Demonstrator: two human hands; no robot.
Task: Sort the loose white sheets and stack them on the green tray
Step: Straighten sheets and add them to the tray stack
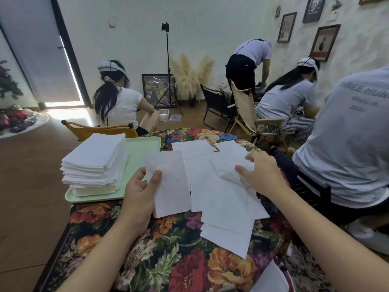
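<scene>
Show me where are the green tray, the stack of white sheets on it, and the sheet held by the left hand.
green tray (140,149): head view, bare far part.
stack of white sheets (94,152): head view, top sheet.
held sheet (171,186): head view, its middle.

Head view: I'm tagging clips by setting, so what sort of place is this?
Probably a home-style room used for group recording: framed pictures on the wall, a light stand, folding chairs, seated people in head-worn gear.
</scene>
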